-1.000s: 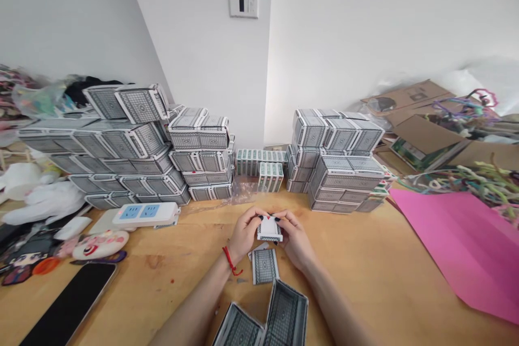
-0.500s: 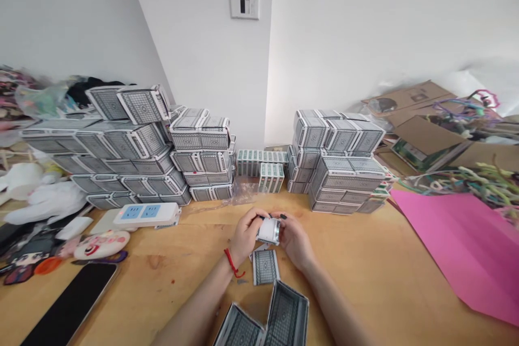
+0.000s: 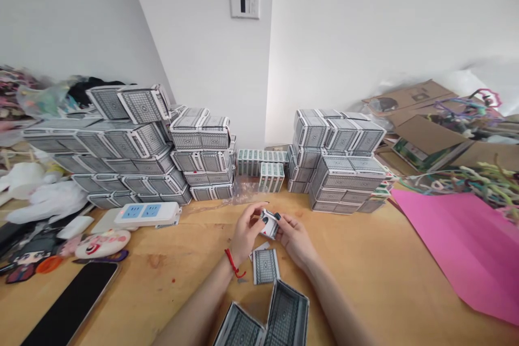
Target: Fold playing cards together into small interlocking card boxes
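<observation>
Both hands are pinching one small deck of cards [image 3: 269,224] just above the wooden table [image 3: 365,270]: left hand [image 3: 246,232] and right hand [image 3: 295,238] curling fingertips round it, patterned cardboard boxes [image 3: 343,165] sitting stacked behind.

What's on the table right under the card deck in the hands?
Below the card deck, held by the left hand and right hand, a patterned card pack lies on the wooden table. A white scrap peeks out, mostly covered.

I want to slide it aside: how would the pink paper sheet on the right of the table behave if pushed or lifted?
The pink paper sheet looks thin with visible fold creases, so it would probably flop when lifted. Lying flat on the smooth wooden table, it likely slides easily and weighs little.
</observation>
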A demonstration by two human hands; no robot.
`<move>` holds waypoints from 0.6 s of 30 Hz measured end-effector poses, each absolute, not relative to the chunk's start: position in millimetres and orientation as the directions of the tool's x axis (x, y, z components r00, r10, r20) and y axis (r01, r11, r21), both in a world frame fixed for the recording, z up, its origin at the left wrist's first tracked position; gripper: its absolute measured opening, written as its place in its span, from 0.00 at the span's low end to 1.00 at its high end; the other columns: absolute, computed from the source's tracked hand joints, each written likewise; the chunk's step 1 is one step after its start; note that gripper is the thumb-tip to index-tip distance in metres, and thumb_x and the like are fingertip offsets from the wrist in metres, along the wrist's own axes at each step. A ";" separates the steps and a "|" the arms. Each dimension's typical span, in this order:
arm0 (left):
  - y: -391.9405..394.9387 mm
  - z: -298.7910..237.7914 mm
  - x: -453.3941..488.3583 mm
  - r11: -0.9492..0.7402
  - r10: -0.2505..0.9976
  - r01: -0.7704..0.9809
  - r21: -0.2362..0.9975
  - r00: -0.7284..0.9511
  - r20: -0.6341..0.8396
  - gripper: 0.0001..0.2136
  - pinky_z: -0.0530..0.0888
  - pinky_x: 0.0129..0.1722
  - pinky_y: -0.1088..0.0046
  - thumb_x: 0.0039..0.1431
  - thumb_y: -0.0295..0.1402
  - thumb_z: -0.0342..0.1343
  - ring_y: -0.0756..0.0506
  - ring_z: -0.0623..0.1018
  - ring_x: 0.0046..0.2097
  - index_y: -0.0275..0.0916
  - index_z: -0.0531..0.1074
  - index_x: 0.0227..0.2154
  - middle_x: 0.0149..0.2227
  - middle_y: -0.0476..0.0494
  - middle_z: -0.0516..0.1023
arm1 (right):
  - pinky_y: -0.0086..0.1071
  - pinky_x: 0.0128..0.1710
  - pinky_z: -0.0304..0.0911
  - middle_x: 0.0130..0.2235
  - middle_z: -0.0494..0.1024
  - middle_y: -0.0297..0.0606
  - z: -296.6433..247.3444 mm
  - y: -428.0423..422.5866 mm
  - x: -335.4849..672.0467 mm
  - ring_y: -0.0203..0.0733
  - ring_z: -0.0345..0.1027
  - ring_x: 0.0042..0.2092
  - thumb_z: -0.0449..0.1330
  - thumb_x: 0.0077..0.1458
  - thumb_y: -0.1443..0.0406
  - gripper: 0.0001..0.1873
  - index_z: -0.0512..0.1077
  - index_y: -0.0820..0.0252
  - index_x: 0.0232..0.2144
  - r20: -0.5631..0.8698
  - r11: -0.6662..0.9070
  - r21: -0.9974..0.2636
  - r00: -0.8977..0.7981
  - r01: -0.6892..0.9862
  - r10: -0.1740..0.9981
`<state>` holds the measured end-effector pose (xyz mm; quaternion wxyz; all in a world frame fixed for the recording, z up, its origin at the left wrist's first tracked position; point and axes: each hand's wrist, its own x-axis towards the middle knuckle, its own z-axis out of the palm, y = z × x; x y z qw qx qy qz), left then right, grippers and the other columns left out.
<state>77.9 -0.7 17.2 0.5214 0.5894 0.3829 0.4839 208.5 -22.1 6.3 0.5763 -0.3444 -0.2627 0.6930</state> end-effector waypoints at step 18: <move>3.3 7.0 81.5 -0.104 0.979 0.067 0.992 0.185 0.090 0.11 0.64 0.26 0.79 0.50 0.39 0.52 0.52 0.66 0.26 0.34 0.69 0.25 0.23 0.50 0.67 | 0.31 0.31 0.61 0.25 0.71 0.34 6.4 -26.1 204.7 0.35 0.64 0.27 0.63 0.40 0.56 0.14 0.69 0.62 0.23 -0.100 -0.115 -0.888 -0.057 -0.444 0.993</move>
